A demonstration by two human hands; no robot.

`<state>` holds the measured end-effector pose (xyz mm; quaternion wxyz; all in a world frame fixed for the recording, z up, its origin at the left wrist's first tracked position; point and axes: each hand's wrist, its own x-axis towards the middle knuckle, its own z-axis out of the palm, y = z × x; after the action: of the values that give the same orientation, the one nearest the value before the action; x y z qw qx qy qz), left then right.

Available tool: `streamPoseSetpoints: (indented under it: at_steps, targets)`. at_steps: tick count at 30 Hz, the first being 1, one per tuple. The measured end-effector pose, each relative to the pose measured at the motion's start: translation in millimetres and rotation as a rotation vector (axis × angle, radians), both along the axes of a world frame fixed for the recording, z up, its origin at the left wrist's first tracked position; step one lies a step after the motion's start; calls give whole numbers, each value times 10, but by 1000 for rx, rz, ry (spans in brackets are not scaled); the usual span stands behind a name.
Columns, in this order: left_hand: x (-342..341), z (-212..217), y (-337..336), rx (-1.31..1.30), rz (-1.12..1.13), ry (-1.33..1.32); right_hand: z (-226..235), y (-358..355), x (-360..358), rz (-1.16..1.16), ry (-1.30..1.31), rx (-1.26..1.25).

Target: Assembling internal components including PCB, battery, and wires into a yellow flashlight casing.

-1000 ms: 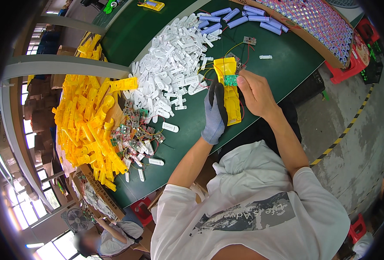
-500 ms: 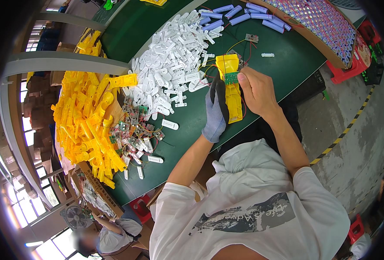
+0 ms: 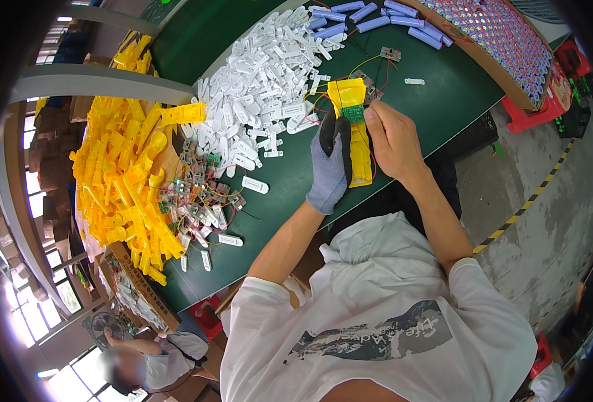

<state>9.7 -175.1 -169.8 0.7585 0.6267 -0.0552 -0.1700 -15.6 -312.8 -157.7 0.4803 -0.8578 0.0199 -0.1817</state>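
Observation:
A long yellow plastic housing (image 3: 359,157) stands nearly upright in the picture at the table's front edge, its hollow side facing me. Across its middle lies a small green circuit board (image 3: 352,114) with red, yellow and black wires. My left hand (image 3: 330,161), in a grey glove with dark fingertips, closes on the housing's left side, thumb beside the board. My bare right hand (image 3: 396,142) is curled, with thumb and forefinger pinched at the board's right end; the fingertips are partly hidden. Just beyond the housing, a wired metal-and-board module (image 3: 369,87) rests on the table.
White plastic strips (image 3: 256,87) form a large heap, with yellow housings (image 3: 122,181) piled left and wired modules (image 3: 199,187) between. Purple battery cells (image 3: 373,23) lie at the back, near a carton of cells (image 3: 487,47). A co-worker (image 3: 162,358) sits at lower left.
The view has shifted slightly, moving the left-hand piles left in the picture. Both hands keep nearly the same hold on the housing and board. The co-worker's arm has moved.

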Motion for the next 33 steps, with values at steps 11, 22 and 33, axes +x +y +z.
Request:
streamPoseSetpoints:
  at_steps: [11, 22, 33]
  targets:
    - [-15, 38, -33, -72, -9, 53, -16, 44, -15, -15, 20, 38]
    - [-31, 9, -41, -56, 128, -49, -100, 175, -74, -5, 60, 161]
    - [-6, 58, -72, 145, 137, -282, -99, 134, -84, -43, -90, 30]
